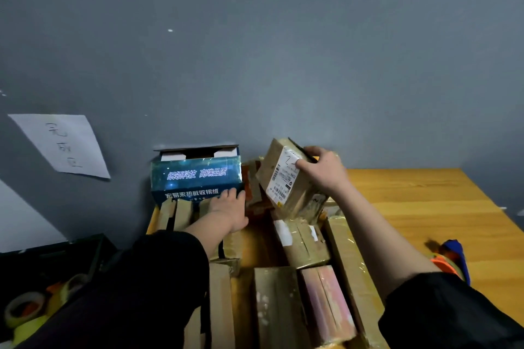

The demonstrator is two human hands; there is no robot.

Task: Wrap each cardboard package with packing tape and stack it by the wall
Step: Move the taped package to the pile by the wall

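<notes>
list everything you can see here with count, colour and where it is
labelled package: one, brown cardboard with white shipping label, tilted, held up near the wall
blue box: one, blue with white print, top flap open, against the wall
taped packages: many, exact count unclear, brown, packed together on the table
pinkish package: one, pink-brown, in the front row
table: one, light wood, on the right
tape dispenser: one, orange and blue, on the table behind the right forearm
paper sign: one, white, handwritten, on the grey wall
tape rolls: several, yellowish, in a dark bin lower left
left hand: flat on the packages below the blue box
right hand: grips the labelled package
</notes>
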